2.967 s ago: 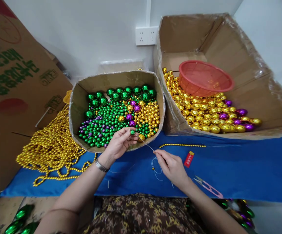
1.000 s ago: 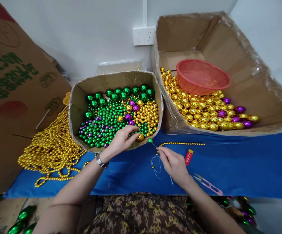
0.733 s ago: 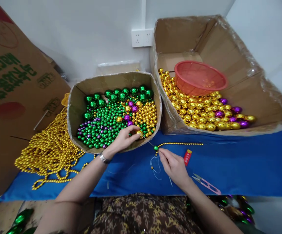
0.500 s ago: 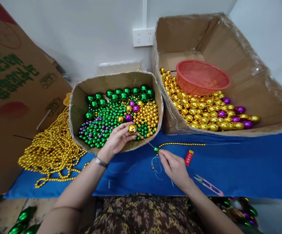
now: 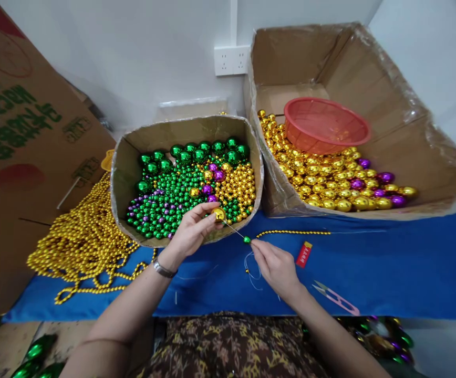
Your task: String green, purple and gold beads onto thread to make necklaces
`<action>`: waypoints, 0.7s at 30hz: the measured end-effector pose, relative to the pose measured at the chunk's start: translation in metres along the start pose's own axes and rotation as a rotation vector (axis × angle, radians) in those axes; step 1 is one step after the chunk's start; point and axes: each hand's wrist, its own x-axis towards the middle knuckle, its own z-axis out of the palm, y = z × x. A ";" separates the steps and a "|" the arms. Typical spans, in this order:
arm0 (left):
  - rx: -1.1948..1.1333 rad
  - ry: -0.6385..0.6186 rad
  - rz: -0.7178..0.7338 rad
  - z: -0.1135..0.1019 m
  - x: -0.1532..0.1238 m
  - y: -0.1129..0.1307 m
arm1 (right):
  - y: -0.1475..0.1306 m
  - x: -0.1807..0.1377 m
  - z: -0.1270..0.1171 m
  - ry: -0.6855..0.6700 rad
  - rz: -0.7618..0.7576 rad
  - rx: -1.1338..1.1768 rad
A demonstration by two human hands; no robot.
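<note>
My left hand pinches a gold bead at the front rim of the small cardboard box, against the tip of a thin needle. My right hand pinches the needle's other end. A small green bead sits on the needle just ahead of those fingers. White thread with a small bead on it loops down onto the blue cloth. The box holds several green, gold and purple beads.
A big cardboard box at the right holds gold and purple balls and a red plastic basket. Gold bead strings are heaped at the left; another gold strand lies by the box. A red tag and pink snips lie on the cloth.
Three seconds ago my left hand held a green bead at the needle; that bead has slid down to my right fingers. My left hand then picked up a gold bead and brought it to the tip.
</note>
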 end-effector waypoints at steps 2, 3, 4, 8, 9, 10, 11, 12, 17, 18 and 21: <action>-0.006 -0.026 -0.020 0.001 -0.001 -0.003 | -0.002 0.002 0.001 0.004 0.001 0.005; -0.017 -0.034 -0.035 0.001 -0.002 -0.005 | -0.003 0.003 0.001 0.003 0.000 0.010; -0.032 -0.038 -0.052 0.000 -0.002 -0.006 | -0.004 0.004 0.000 0.000 -0.003 0.014; -0.074 -0.046 -0.086 -0.001 -0.002 -0.011 | -0.007 0.006 -0.003 -0.042 -0.025 -0.033; -0.073 -0.050 -0.083 -0.001 -0.002 -0.011 | -0.008 0.006 -0.004 -0.053 -0.029 -0.055; -0.071 -0.052 -0.077 -0.001 -0.002 -0.012 | -0.008 0.006 -0.005 -0.061 -0.031 -0.075; -0.068 -0.049 -0.069 -0.001 -0.002 -0.012 | -0.009 0.005 -0.005 -0.067 -0.029 -0.089; -0.069 -0.044 -0.065 -0.001 -0.002 -0.013 | -0.009 0.004 -0.006 -0.073 -0.025 -0.096; -0.106 -0.030 -0.078 0.001 -0.002 -0.014 | -0.010 0.000 -0.007 -0.091 -0.006 -0.083; -0.106 -0.032 -0.074 0.001 -0.003 -0.014 | -0.010 0.000 -0.007 -0.086 -0.002 -0.073; -0.084 -0.041 -0.039 0.002 -0.004 -0.014 | -0.009 0.000 -0.007 -0.057 0.018 -0.015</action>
